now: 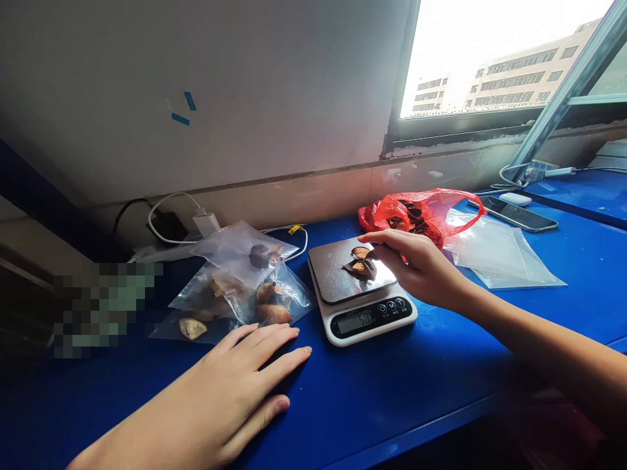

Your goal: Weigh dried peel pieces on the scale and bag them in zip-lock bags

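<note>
My right hand (416,264) is over the metal plate of a white digital kitchen scale (337,333), index finger stretched out and the thumb hidden from view. Under its fingertips, dark-husked dried pieces (361,267) with tan insides lie on the plate; whether a finger touches one cannot be made out. The display shows what looks like 5.0. My left hand (249,372) rests flat on the blue table (441,385), fingers spread and nothing in them. Just beyond it lie several clear zip bags (196,294) with brown and pale dried pieces inside.
Behind the scale sits a red plastic bag (431,202) full of dark pieces. Flat clear bags (514,261) are stacked to its right, near a phone (519,214) and a white case (515,199). A white charger (206,223) with cables lies by the wall.
</note>
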Motion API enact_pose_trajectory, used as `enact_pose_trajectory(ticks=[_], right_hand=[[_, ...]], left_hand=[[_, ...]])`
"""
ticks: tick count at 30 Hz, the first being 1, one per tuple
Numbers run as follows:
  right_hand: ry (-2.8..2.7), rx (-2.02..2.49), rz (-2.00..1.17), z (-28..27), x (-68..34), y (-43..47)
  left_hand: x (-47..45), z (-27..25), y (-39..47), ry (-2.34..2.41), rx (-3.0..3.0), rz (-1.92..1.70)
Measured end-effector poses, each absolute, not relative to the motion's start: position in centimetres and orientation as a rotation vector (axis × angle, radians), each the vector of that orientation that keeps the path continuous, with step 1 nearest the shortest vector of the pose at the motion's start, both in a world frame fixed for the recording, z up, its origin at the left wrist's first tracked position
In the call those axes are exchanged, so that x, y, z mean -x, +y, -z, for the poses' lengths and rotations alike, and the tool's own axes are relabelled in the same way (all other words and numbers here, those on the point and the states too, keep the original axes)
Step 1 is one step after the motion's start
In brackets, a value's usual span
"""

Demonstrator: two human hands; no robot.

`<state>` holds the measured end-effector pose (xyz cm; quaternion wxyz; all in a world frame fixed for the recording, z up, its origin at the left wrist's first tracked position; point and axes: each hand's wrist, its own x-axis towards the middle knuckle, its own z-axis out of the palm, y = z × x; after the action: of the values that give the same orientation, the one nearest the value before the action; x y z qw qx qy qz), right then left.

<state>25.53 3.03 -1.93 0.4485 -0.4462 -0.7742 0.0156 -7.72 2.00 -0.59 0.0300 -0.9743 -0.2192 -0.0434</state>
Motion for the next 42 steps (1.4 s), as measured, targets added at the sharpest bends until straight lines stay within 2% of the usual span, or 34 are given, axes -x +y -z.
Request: enact_pose_trajectory(ticks=[6,15,42], right_hand=[[-2.000,1.050,-0.067,1.8,-25.4,2.7],[-1.999,1.069,0.196,2.3,-25.4,2.6],[-2.238,0.983,0.180,1.7,-25.1,2.0]], left_hand=[[7.7,0.6,2.0,-0.649,2.984,0.107],[7.7,0.6,2.0,-0.641,2.970,0.080],[7.6,0.6,2.1,-0.604,2.927,0.087]])
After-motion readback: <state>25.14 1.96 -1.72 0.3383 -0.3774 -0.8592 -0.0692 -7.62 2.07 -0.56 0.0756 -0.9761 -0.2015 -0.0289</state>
